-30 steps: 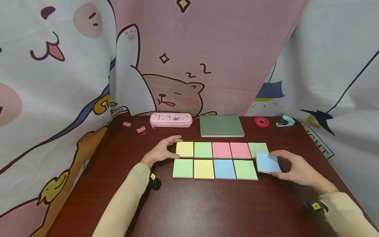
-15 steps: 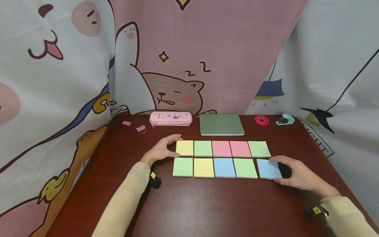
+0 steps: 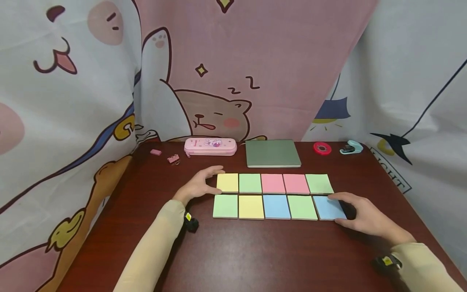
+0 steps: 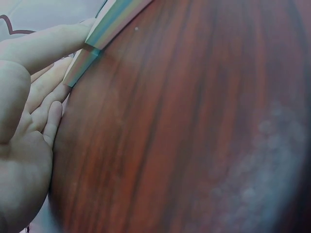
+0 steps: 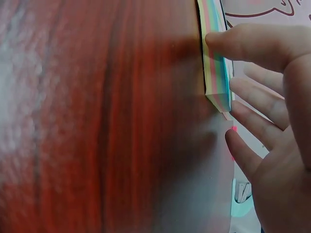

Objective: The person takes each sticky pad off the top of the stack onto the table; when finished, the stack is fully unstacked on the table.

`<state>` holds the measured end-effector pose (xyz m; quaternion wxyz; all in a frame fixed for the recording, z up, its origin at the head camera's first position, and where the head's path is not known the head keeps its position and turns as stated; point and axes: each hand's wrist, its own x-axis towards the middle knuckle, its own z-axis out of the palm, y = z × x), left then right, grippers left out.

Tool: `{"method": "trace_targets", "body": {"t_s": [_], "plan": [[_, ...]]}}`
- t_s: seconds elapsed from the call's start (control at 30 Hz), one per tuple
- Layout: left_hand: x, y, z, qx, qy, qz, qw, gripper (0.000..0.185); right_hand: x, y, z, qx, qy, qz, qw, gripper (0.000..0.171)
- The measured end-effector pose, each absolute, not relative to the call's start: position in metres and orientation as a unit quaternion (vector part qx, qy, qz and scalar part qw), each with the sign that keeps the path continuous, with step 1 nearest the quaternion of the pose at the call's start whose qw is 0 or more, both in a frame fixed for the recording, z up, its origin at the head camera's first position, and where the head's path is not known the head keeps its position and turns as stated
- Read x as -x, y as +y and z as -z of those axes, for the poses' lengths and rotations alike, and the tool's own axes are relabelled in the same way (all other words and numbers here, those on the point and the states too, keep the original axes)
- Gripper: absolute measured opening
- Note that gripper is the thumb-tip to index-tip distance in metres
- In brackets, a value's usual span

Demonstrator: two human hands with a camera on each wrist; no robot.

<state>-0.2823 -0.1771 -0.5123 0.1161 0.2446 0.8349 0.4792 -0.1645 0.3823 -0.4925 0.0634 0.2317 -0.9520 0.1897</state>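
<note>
Square sticky note pads lie in two flush rows, seen from the head view. My right hand [image 3: 368,215] grips the blue sticky note pad [image 3: 328,207] at the right end of the near row, thumb on its near edge and index finger at its far corner. In the right wrist view the thumb [image 5: 216,41] presses the pad's multicoloured side. At the other end, my left hand [image 3: 197,186] spans the yellow sticky note pad [image 3: 228,183] of the far row, thumb at its near left corner, index finger by its far edge. Just nearer lies a green pad [image 3: 225,207].
Along the back of the brown table [image 3: 255,255] are a pink pencil case [image 3: 210,147], a green notebook [image 3: 273,154], a red tape roll [image 3: 322,148] and a light blue stapler [image 3: 351,147]. A pink eraser-like block [image 3: 155,152] and a pink binder clip [image 3: 173,159] sit back left.
My right hand has brought the blue pad down from over the green pad's corner to the near row's end, then slid it left against its neighbour. The left hand stays put.
</note>
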Motion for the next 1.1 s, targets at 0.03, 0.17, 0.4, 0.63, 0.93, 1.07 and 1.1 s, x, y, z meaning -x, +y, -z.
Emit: {"method": "trace_targets", "body": {"t_s": [0.03, 0.17, 0.4, 0.63, 0.93, 1.07, 1.1], "plan": [[0.282, -0.177, 0.512, -0.244, 0.836, -0.478, 0.117, 0.089, 0.164, 0.382, 0.493, -0.231, -0.953, -0.188, 0.062, 0.074], [0.281, -0.177, 0.512, -0.242, 0.836, -0.478, 0.118, 0.088, 0.164, 0.381, 0.494, -0.226, -0.955, -0.182, 0.063, 0.075], [0.283, -0.178, 0.511, -0.243, 0.835, -0.48, 0.118, 0.088, 0.164, 0.381, 0.492, -0.221, -0.956, -0.185, 0.057, 0.074], [0.282, -0.179, 0.513, -0.239, 0.839, -0.474, 0.118, 0.088, 0.164, 0.38, 0.494, -0.226, -0.954, -0.187, 0.068, 0.075], [0.281, -0.178, 0.511, -0.238, 0.834, -0.485, 0.114, 0.085, 0.164, 0.381, 0.485, -0.226, -0.943, -0.229, 0.088, 0.067], [0.281, -0.178, 0.509, -0.247, 0.823, -0.5, 0.105, 0.081, 0.17, 0.375, 0.477, -0.204, -0.947, -0.226, 0.099, 0.065], [0.282, -0.178, 0.509, -0.25, 0.821, -0.503, 0.101, 0.08, 0.172, 0.373, 0.475, -0.2, -0.949, -0.222, 0.105, 0.066]]}}
